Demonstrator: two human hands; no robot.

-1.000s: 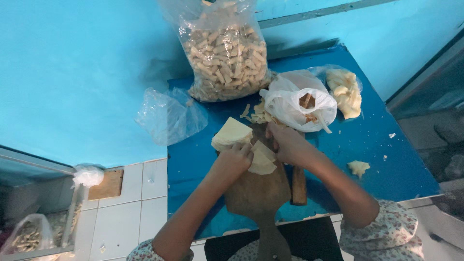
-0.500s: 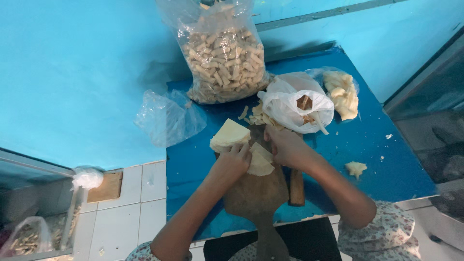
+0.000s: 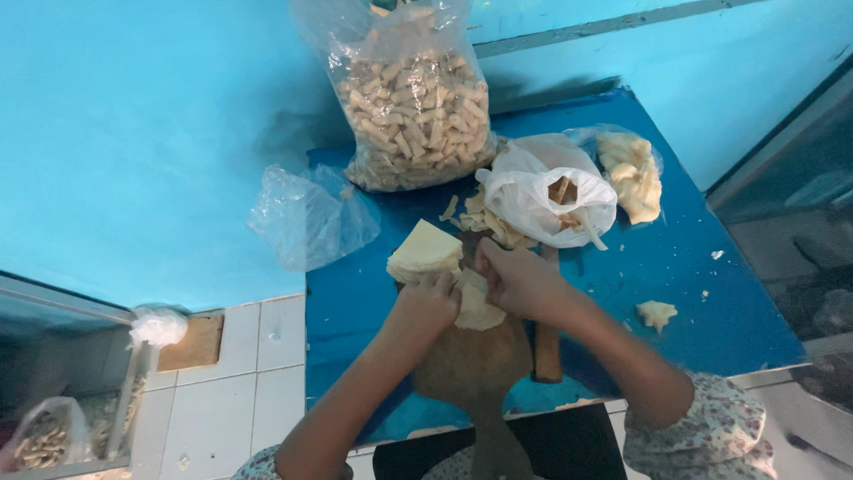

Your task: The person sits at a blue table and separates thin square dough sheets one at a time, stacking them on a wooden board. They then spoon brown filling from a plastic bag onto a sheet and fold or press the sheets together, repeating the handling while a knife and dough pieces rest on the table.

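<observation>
- Head view, looking down: both my hands meet over a round wooden board point(image 3: 471, 364) on the blue table point(image 3: 702, 267).
- My left hand point(image 3: 431, 302) is curled onto a pale sheet of dough point(image 3: 475, 307) lying on the board; my right hand point(image 3: 515, 280) pinches the same sheet from the other side.
- A stack of dough sheets point(image 3: 425, 251) sits just beyond my left hand.
- A white bag point(image 3: 542, 196) lies past my right hand, with a big clear bag of fried sticks point(image 3: 413, 116) behind it.
- An empty clear bag point(image 3: 306, 213) lies to the left; a dough scrap point(image 3: 657, 313) sits well right.
</observation>
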